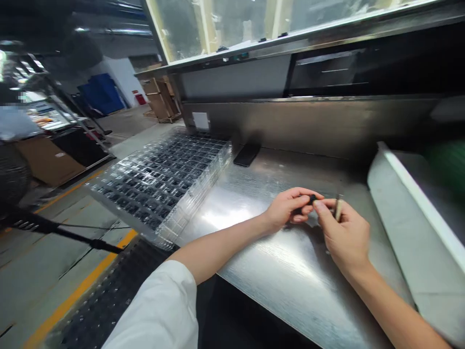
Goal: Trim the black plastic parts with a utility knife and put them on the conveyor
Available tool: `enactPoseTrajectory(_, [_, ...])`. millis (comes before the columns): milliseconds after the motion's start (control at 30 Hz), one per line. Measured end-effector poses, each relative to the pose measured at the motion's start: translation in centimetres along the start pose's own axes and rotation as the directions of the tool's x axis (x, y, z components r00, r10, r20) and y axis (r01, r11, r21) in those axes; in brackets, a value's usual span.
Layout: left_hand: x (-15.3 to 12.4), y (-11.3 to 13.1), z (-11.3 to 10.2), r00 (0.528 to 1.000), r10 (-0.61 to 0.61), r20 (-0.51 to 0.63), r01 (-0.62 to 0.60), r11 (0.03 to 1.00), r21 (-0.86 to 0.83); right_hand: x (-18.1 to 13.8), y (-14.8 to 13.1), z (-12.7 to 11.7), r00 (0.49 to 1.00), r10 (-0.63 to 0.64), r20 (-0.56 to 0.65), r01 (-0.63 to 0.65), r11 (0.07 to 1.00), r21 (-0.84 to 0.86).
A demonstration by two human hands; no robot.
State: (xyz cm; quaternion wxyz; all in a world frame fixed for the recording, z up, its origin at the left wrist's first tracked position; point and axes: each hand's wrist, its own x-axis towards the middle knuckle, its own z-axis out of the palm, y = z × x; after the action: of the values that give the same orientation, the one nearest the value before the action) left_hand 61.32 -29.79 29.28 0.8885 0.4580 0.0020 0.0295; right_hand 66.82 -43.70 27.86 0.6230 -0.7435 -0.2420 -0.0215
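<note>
Over the steel worktop (276, 261) my left hand (290, 208) pinches a small black part (311, 198) between thumb and fingertips. Right beside it, my right hand (343, 232) is curled closed around a thin pale tool (338, 209), whose tip sticks up between the fingers. The fingertips of both hands meet at the black part. A stack of clear plastic trays (163, 179) filled with several small black parts lies to the left of my hands.
A dark phone (247, 155) lies flat at the back of the worktop, against the metal wall. A white sloped bin (417, 213) stands on the right. To the left are the floor with yellow lines, cardboard boxes and racks.
</note>
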Motion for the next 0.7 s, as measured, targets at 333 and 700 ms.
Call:
enactPoseTrajectory(333, [0.0,0.5,-0.3,0.99,0.043,-0.136,-0.046,0.999,-0.022,0.2,0.3,-0.4,0.961,-0.244,0.135,0.268,0.94,-0.212])
enactPoseTrajectory(700, [-0.3,1.1,-0.1,0.988,0.067,-0.138,-0.069,0.998,-0.005,0.0,0.8,-0.3,0.962,-0.229,0.149,0.265,0.916,-0.3])
